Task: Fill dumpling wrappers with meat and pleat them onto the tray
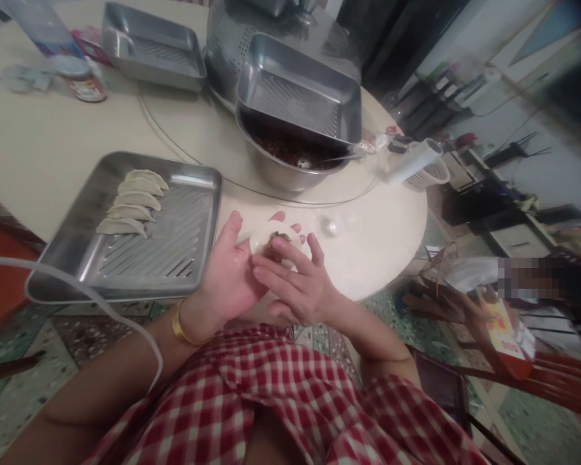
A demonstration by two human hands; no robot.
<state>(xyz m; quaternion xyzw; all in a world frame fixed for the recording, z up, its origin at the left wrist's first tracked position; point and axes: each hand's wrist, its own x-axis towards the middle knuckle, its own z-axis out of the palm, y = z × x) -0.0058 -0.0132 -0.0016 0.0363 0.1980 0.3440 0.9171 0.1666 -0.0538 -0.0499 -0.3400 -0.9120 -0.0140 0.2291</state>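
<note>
My left hand [227, 274] cups a round white dumpling wrapper [264, 234] with a lump of brown filling [277, 247] in its middle. My right hand [297, 284] lies over the wrapper, fingers stretched out and pressing on the filling and the wrapper's near edge. Both hands hover at the near edge of the round table [39, 155]. Left of them a steel tray [179, 252] holds several folded dumplings [130, 208] in a row. Beyond the hands, a steel bowl [285, 174] holds dark filling.
An empty steel tray [300, 97] leans on the bowl's rim, a colander behind it. Another tray [150, 48] and a jar [84, 81] stand at the back left. A small white basket [428, 173] sits at the table's right edge. A white cable [101, 303] crosses my left arm.
</note>
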